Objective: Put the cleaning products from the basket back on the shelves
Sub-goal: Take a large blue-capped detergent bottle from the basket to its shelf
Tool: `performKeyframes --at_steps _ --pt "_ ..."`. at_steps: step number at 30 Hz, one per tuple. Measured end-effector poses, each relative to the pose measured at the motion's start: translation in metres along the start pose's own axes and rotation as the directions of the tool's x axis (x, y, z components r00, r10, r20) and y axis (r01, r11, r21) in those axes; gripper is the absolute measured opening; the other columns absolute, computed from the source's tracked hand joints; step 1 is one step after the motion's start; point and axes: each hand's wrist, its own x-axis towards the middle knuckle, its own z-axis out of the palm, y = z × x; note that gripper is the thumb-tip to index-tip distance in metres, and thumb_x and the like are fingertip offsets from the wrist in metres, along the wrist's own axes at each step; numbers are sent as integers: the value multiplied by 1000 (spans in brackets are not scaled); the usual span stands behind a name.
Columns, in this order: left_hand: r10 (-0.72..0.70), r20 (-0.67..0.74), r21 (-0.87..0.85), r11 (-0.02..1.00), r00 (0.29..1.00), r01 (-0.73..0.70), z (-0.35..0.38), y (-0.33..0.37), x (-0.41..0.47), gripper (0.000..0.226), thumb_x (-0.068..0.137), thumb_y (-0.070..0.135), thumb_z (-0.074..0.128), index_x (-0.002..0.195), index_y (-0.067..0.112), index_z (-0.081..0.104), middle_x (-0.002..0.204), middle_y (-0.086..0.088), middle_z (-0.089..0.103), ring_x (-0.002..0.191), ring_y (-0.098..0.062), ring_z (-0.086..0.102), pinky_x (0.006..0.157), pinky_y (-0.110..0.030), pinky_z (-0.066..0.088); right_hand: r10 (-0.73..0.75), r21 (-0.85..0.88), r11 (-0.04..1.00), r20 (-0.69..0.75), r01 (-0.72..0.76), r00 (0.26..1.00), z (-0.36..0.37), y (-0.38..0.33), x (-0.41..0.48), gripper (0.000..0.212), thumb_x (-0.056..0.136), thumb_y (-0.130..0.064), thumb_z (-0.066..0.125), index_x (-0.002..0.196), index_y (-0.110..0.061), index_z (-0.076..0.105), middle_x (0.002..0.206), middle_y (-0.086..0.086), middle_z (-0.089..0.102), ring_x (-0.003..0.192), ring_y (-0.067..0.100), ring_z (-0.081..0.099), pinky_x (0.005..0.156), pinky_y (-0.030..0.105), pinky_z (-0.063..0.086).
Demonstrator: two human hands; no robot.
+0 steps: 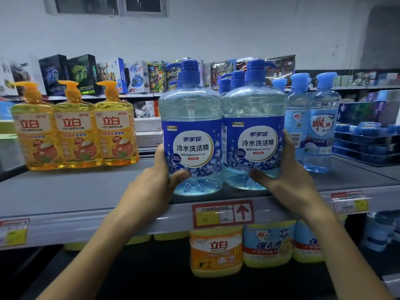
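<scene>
Below white wall (216,35), grey shelf (75,191) bears blue bottles (192,137).

At the shelf's front edge the left big bottle (191,105) and right big bottle (254,102) are clear, glossy plastic, smooth, with tiny bubbles showing through the walls. Their wrap labels (190,146) look like slick printed film, and the pump caps (190,68) are opaque blue plastic with a soft sheen. The yellow bottles (74,126) toward the shelf's left end are the same shiny see-through plastic. The shelf (86,191) itself is smooth, matt grey. The price tags (223,214) along its front edge look like paper behind glossy strips.
</scene>
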Motion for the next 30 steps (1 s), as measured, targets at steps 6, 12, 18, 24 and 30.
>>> performKeyframes --at_steps 6,12,18,24,30 --pt "59 -109 148 988 992 -42 4 0 -6 80 87 74 40 149 35 7 134 1 63 102 -26 66 81 -47 56 -226 6 961 -557 276 799 19 -27 -20 61 84 -24 69 138 -12 46 125 6 42 116 17 47 101 24 44" --pt "142 -143 157 980 980 -119 2 -6 -7 82 89 69 50 150 33 9 127 3 67 97 -25 68 75 -47 57 -448 -176 893 -281 413 849 76 -67 -39 56 87 -16 71 139 -14 51 128 10 54 111 25 62 91 32 58" --pt "150 -160 193 974 976 -118 8 -12 -4 83 91 66 48 151 27 7 124 -2 68 94 -29 68 75 -47 57 -378 -118 926 -301 360 875 83 -61 -39 59 90 -12 70 144 -18 47 131 6 61 117 20 61 98 25 48" --pt "189 -234 211 967 954 -140 12 -12 -5 83 91 63 50 151 18 13 119 -6 67 90 -29 67 69 -43 58 -352 -120 936 -289 332 890 76 -68 -43 49 91 -6 68 137 -11 54 130 6 64 118 20 62 104 32 50" --pt "381 -562 89 910 734 -405 16 -19 -35 54 93 23 58 141 2 44 127 -24 50 114 -34 48 82 -36 44 -165 -31 985 -465 170 870 54 -80 -112 27 94 -9 60 120 -16 65 121 -2 59 113 6 56 99 15 44"
